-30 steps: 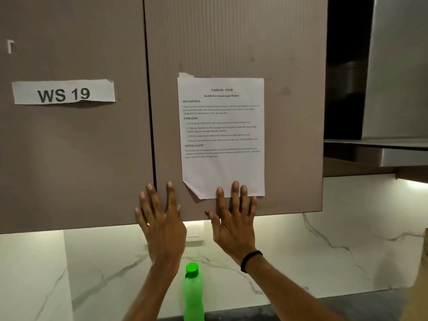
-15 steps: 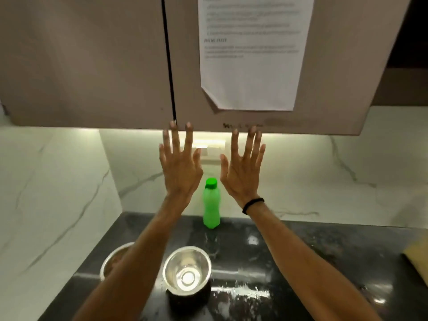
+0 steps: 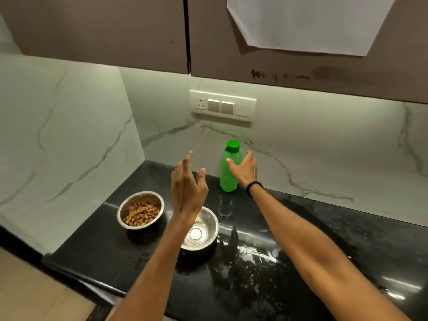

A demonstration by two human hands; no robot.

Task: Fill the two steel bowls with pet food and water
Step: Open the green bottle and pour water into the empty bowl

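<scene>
Two steel bowls stand on the black counter [image 3: 324, 239]. The left bowl [image 3: 140, 209] holds brown pet food. The right bowl [image 3: 203, 230] shows a shiny bottom, partly hidden by my left forearm. A green bottle [image 3: 228, 174] with a green cap stands upright by the back wall. My right hand [image 3: 243, 169] is spread around the bottle's right side, thumb in front of it, fingers apart. My left hand [image 3: 188, 186] hovers with fingers apart above the right bowl, holding nothing.
Marble walls meet in a corner at the left. A switch panel [image 3: 223, 105] sits on the back wall. Brown cabinets [image 3: 115, 31] hang overhead with a sheet of paper [image 3: 308, 22] taped on. Water splashes lie on the counter near the right bowl.
The view dropped from the cabinet doors to the counter. Both hands came down from the cabinet; the right one reached the green bottle, the left sank over the bowls.
</scene>
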